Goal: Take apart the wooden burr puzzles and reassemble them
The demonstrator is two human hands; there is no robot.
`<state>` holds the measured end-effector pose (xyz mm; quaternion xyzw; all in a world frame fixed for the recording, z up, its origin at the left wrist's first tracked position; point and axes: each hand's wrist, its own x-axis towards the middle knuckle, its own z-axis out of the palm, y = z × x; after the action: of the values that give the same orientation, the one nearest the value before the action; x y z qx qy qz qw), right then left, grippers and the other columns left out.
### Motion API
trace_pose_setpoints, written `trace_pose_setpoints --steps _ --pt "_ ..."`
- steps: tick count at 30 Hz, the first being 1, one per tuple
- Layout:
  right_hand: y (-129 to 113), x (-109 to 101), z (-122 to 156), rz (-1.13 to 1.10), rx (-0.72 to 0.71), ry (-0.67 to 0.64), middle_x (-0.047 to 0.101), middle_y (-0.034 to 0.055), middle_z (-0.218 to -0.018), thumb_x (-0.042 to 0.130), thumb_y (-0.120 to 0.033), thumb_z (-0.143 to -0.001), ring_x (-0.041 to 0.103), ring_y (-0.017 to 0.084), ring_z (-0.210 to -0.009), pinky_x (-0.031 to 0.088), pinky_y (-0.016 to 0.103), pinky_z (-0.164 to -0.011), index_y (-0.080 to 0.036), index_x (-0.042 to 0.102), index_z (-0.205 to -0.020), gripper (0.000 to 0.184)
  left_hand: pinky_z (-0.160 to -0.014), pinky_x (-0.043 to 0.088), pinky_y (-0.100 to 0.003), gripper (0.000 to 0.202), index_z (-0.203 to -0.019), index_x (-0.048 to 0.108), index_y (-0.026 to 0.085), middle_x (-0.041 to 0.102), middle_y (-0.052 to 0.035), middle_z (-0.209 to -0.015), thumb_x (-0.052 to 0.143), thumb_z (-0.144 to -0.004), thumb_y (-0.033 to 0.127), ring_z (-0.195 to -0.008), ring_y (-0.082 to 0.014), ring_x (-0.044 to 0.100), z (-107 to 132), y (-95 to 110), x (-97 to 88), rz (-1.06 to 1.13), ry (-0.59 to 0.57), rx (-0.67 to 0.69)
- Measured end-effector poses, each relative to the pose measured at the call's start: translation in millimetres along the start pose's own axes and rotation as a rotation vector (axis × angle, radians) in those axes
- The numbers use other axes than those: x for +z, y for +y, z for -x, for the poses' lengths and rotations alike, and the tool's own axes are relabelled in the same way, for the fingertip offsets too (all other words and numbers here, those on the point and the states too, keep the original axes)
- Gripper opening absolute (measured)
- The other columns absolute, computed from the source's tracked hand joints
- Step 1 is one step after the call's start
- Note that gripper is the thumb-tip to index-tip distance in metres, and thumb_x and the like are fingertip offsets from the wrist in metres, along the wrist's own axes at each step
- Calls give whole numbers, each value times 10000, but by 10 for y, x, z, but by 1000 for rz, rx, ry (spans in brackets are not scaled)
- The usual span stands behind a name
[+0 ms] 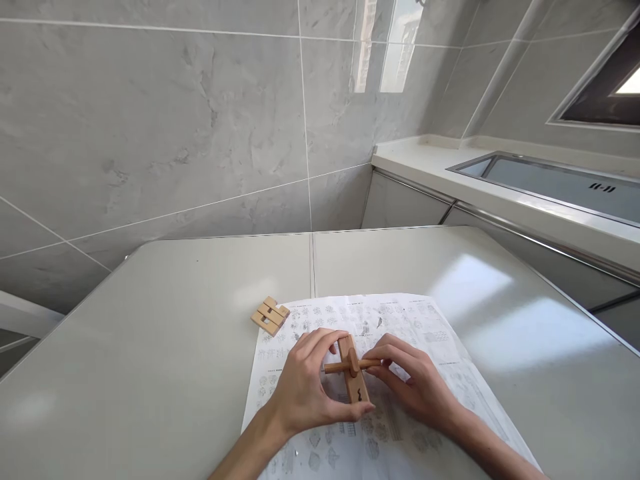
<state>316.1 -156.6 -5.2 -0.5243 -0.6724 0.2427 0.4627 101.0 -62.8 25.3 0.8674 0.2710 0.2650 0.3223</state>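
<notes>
My left hand (304, 381) is closed on a flat wooden puzzle piece (358, 389), thumb at its near end and fingertips at its far end. A black squiggle marks the near part of that piece. Crossing it is a thin wooden rod (336, 367), which sticks out to the left and right. Where they cross, a short rounded wooden piece (353, 362) stands up. My right hand (415, 377) pinches the rod's right end between thumb and fingers. Beyond my left hand, a flat group of light wooden pieces (270, 324) with square gaps lies at the paper's corner.
Under my hands a large creased sheet of paper (450, 393) with small printed diagrams covers part of the glossy pale table (150, 347). A seam runs across the tabletop. Grey tiled wall (200, 120) rises behind it. To the right is a white counter (415, 157) with a sink (550, 180).
</notes>
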Motion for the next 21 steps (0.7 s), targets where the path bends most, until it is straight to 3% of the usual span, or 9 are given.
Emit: trace_pose_setpoints --steps 5,9,14,18,21 --pt "-11 -4 5 16 -21 -12 683 30 -905 595 -198 -1068 648 193 -749 520 323 -641 -273 703 -1077 131 -970 580 -509 931 -1363 573 250 717 -90 -1220 979 -592 578 -1049 -310 685 -3 -11 -16 23 -12 38" --pt "-7 44 36 67 -27 56 664 29 -891 568 -177 -1071 639 190 -720 510 323 -616 -268 686 -1094 151 -951 584 -480 909 -1339 585 256 718 -77 -1196 975 -588 588 -1037 -297 682 4 2 19 54 -12 24" --pt "-19 59 21 76 27 71 660 26 -883 552 -176 -1073 634 189 -721 494 321 -604 -270 693 -1068 170 -939 580 -473 868 -1300 603 241 726 -74 -1155 965 -596 598 -1018 -294 684 9 28 47 59 3 42" --pt "-24 25 -22 24 76 18 687 39 -939 539 -227 -1080 662 209 -800 545 349 -672 -277 687 -1060 157 -974 565 -490 867 -1308 620 246 729 -83 -1193 978 -590 573 -1059 -312 681 14 30 48 99 14 -19" --pt "-19 15 -18 10 124 0 688 57 -1056 560 -250 -1057 681 209 -813 605 370 -713 -287 616 -1230 185 -988 564 -473 846 -1326 630 258 714 -87 -1244 968 -615 567 -1109 -314 674 12 27 41 222 25 -114"
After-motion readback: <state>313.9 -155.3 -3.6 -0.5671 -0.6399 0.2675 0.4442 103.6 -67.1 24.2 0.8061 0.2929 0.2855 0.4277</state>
